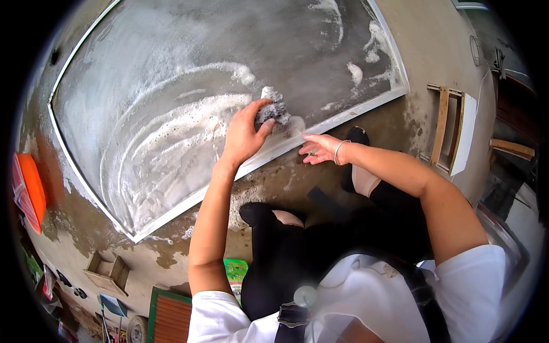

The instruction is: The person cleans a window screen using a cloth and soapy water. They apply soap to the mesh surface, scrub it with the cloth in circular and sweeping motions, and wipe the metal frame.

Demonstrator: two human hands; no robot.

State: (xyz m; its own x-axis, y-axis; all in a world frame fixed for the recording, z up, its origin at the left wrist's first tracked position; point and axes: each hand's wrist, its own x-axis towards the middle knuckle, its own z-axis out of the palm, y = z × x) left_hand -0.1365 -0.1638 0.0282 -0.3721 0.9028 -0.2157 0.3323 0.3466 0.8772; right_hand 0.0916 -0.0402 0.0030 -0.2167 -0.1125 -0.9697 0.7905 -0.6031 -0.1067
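Observation:
A large white-framed screen panel (86,80) lies on the wet concrete, its grey surface streaked with white foam in curved bands. My left hand (246,128) grips a crumpled grey scrubbing cloth (275,113) on the panel, near its lower edge, with suds around it. My right hand (323,150) is just to the right, by the panel's lower frame bar, with its fingers loosely spread and nothing visible in them.
An orange basin (34,188) sits at left. Nearby are a wooden box (106,274), a dustpan (112,306), a green-edged slatted board (174,317) and a green package (235,267). Wooden frames (440,126) lie at right. My feet (357,137) are beside the panel.

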